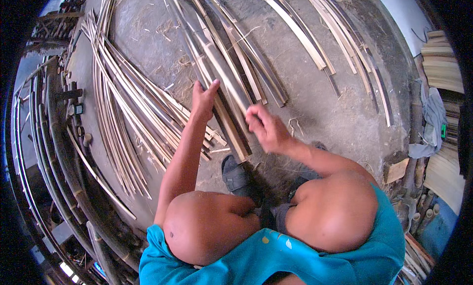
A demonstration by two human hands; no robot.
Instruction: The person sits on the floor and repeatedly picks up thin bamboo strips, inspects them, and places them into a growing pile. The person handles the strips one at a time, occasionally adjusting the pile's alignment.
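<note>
Right hand [266, 129] — tightly curled — grips a bamboo strip [225, 74] near its end.

Hands [203, 103] forward, right fingers [254, 118] curled

bamboo strips [226, 121]: tan | shirt [217, 270]: teal | floor [345, 130]: mottled grey

No legible words; no readable numbers or signs.
</note>
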